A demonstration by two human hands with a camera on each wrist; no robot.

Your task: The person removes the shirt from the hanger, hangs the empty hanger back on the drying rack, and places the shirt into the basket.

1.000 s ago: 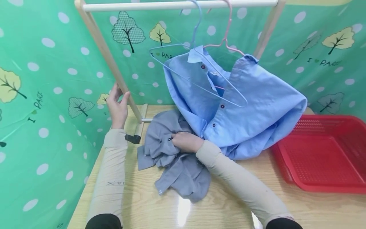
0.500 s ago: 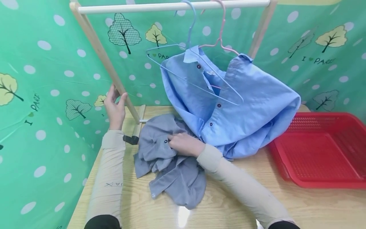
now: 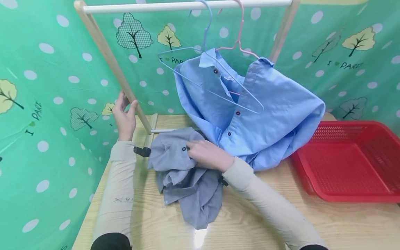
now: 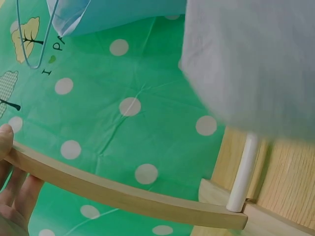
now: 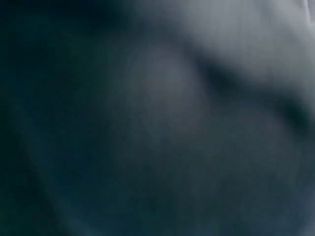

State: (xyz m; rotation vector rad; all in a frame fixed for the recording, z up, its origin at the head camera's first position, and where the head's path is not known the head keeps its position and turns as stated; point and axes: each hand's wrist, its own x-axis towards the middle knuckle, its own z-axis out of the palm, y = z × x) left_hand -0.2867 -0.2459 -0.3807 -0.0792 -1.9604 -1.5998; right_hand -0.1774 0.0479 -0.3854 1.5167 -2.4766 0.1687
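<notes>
My left hand point(image 3: 125, 119) grips the left wooden post point(image 3: 114, 66) of a small clothes rack, thumb on one side and fingers on the other. In the left wrist view, part of that hand point(image 4: 15, 196) shows around the post at the left edge. My right hand point(image 3: 207, 155) pinches a crumpled grey shirt point(image 3: 175, 149) near a dark button; its fingertips are partly hidden in the cloth. The shirt's lower part hangs in folds over the table. Beside it, a light blue shirt point(image 3: 275, 107) hangs from a pink hanger point(image 3: 240, 38). The right wrist view is dark and blurred.
A bare blue hanger point(image 3: 204, 31) hangs from the white top rail point(image 3: 150, 7), in front of the blue shirt. To the right, a red plastic basket point(image 3: 353, 166) stands on the wooden table point(image 3: 247, 222). Green patterned cloth point(image 3: 40, 114) surrounds the back and left.
My right hand has raised the grey shirt a little, and its folds hang more downward. The rack's white lower bar shows more. My left hand stays on the post; the head view shifts slightly.
</notes>
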